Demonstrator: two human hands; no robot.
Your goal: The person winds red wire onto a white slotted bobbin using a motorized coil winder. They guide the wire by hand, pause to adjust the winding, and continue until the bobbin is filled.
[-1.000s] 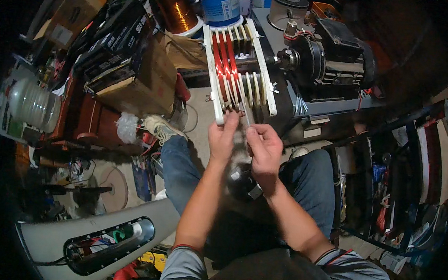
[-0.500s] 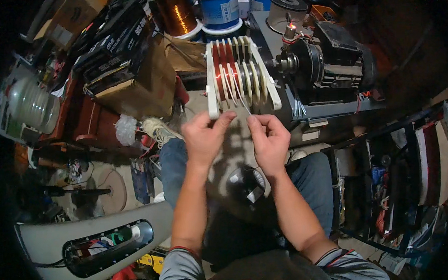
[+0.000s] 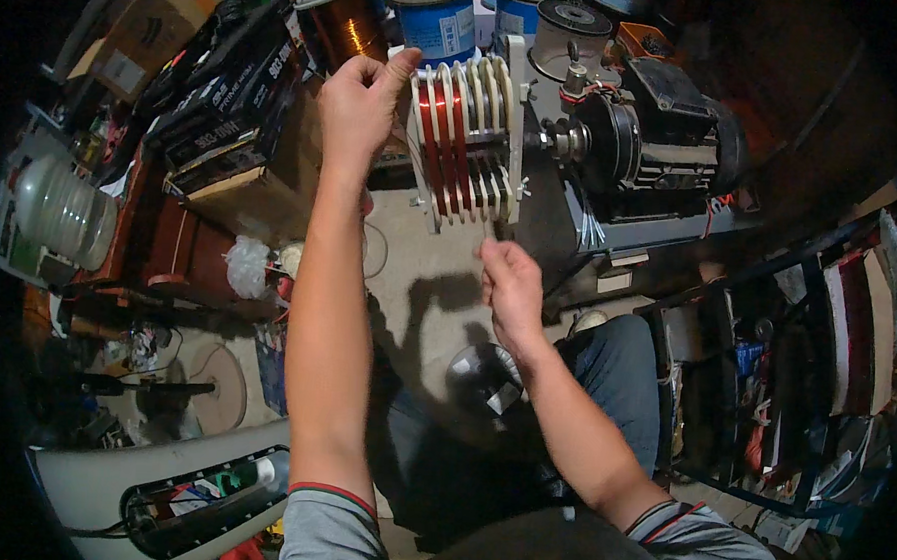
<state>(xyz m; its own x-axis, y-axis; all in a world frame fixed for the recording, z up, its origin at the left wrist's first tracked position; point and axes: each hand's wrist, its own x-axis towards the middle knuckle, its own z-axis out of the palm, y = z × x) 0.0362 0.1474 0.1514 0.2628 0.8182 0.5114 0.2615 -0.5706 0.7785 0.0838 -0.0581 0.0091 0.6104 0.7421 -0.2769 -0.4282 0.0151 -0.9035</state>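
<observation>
A white slotted winding former (image 3: 487,92), with red wire (image 3: 437,144) in its left slots, is mounted on the shaft of a black electric motor (image 3: 665,129). My left hand (image 3: 371,106) is closed at the former's upper left end, thumb up; its fingertips are partly hidden. My right hand (image 3: 508,283) is below the former, thumb and forefinger pinched on a thin pale strand (image 3: 488,229) that runs down from the slots.
Spools of copper wire (image 3: 344,25) and blue pails (image 3: 430,24) stand behind. Stacked boxes (image 3: 226,100) and a wooden cabinet (image 3: 180,238) are on the left; a black rack (image 3: 764,384) is on the right. A grey panel (image 3: 89,495) lies at lower left.
My left hand has moved up to the former's upper left end. The former has turned on its shaft, with different slot openings facing me. My right hand has dropped slightly, still pinched.
</observation>
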